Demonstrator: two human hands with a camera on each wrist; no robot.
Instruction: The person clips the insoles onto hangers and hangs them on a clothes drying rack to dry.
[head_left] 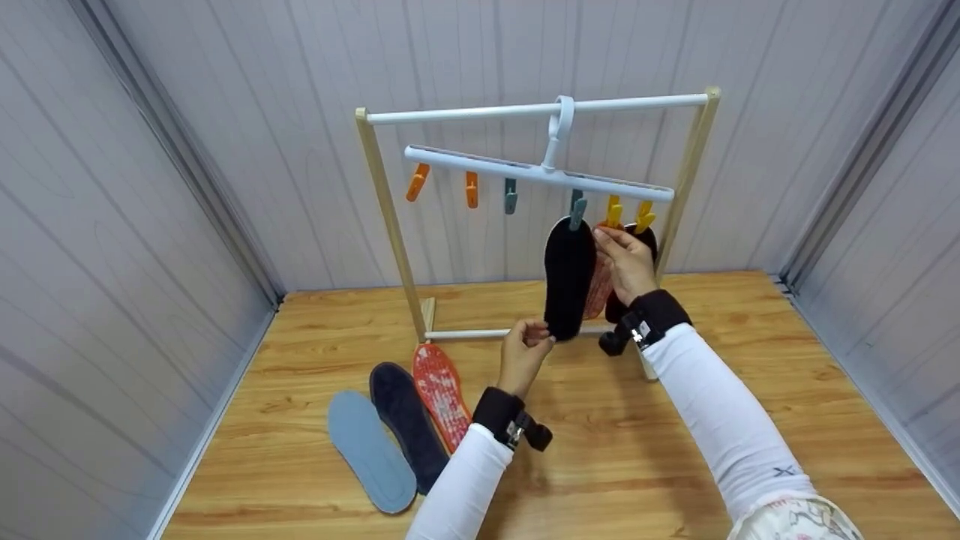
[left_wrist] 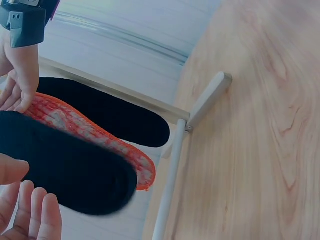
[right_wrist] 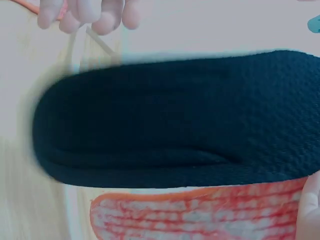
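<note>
Insoles hang from a white clip hanger [head_left: 536, 171] on a small wooden rack [head_left: 390, 225]. Nearest the viewer, a black insole [head_left: 568, 277] dangles from a grey-blue peg [head_left: 577, 209], its fuzzy, knitted-looking face forward. It looks light, thin and floppy, likely to bend if gripped mid-length, so the toe end or the top by the peg seem the safest holds. The left hand [head_left: 523, 354], at 6 o'clock of this insole, pinches its lower tip between curled fingers. The right hand [head_left: 626, 259], at 3 o'clock, has its fingertips raised beside a yellow peg [head_left: 613, 212], pinching the top of an orange-red speckled insole [head_left: 600, 289] behind. Another black insole [head_left: 646, 238] hangs further back. On the wooden floor [head_left: 675, 450] lie grey [head_left: 371, 450], navy [head_left: 409, 424] and red [head_left: 441, 394] insoles.
</note>
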